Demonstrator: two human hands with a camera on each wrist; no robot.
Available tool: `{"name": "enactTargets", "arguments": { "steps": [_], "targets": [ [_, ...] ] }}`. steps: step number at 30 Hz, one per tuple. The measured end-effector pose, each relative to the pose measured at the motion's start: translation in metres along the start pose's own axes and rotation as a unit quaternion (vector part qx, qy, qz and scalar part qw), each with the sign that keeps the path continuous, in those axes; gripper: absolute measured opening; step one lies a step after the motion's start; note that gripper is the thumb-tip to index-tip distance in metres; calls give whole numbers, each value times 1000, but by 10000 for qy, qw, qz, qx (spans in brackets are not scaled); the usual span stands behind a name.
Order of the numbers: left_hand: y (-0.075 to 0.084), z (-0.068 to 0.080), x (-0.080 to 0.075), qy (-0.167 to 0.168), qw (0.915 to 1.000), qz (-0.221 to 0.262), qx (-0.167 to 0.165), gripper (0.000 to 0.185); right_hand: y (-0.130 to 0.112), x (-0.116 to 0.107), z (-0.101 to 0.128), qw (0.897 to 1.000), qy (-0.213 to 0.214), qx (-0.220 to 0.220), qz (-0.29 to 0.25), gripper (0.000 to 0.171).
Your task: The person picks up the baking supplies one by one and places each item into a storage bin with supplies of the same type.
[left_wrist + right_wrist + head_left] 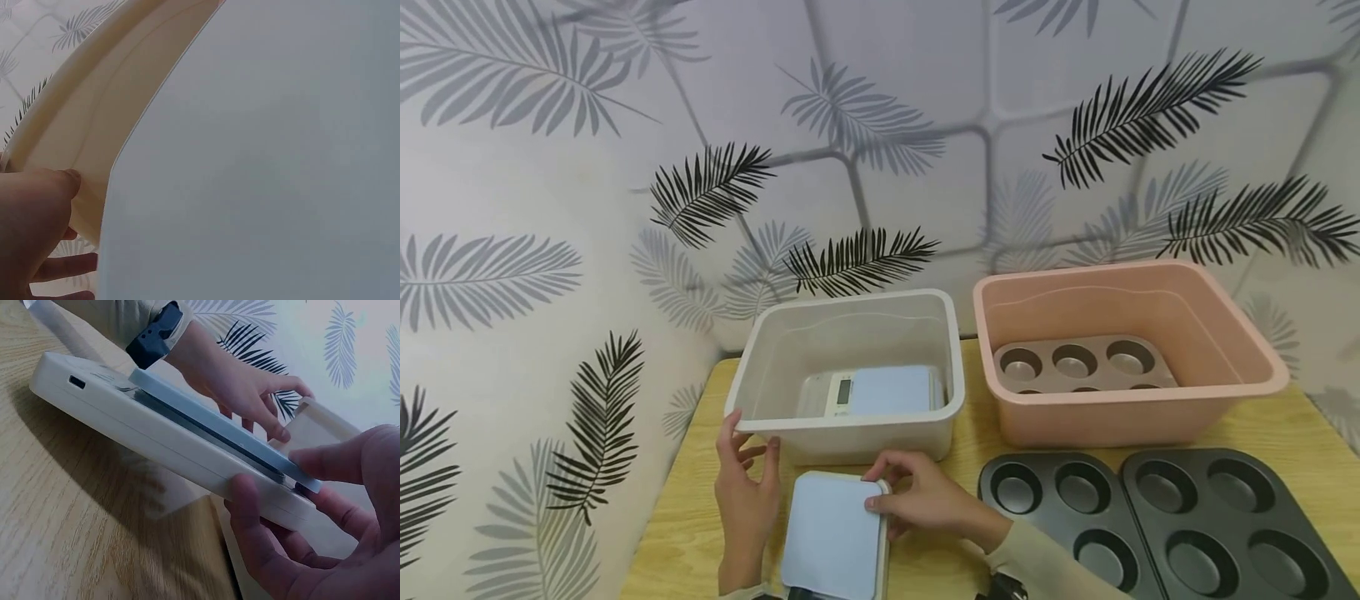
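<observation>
My right hand (pixel 925 496) grips the edge of a kitchen scale (pixel 831 533) with a pale blue platform and an off-white body. In the right wrist view the scale (pixel 156 434) tilts above the wooden table, a small slot showing in its side. My left hand (pixel 748 492) holds the front left corner of an off-white plastic bin (pixel 865 437), thumb on its wall. Inside that bin lies a second kitchen scale (pixel 891 390) with a small display. Blue platform surface (pixel 250 156) fills most of the left wrist view.
To the right stands a pink plastic bin (pixel 1097 417) with a brownish muffin pan (pixel 1082 379) in it. Two dark muffin pans (pixel 1052 521) (pixel 1232 521) lie side by side in front of it on the wood-grain table (pixel 677 508). Behind rises a leaf-patterned wall (pixel 925 200).
</observation>
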State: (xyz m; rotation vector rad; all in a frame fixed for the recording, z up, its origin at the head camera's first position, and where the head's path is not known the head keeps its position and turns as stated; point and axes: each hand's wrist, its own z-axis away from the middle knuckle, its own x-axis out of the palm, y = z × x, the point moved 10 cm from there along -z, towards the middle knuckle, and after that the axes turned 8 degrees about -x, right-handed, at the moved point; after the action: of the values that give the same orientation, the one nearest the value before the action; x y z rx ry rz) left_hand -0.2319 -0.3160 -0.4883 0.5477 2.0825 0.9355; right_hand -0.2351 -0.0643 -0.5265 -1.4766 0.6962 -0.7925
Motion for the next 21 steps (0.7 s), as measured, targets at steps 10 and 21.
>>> {"name": "enactTargets", "arguments": {
  "steps": [10, 21],
  "targets": [
    [4, 0, 0, -17, 9999, 4, 103, 75, -19, -18, 21, 9992, 360, -126, 99, 22],
    [2, -1, 2, -25, 9997, -31, 229, 75, -47, -39, 40, 9980, 387, -452, 227, 24]
  ]
}}
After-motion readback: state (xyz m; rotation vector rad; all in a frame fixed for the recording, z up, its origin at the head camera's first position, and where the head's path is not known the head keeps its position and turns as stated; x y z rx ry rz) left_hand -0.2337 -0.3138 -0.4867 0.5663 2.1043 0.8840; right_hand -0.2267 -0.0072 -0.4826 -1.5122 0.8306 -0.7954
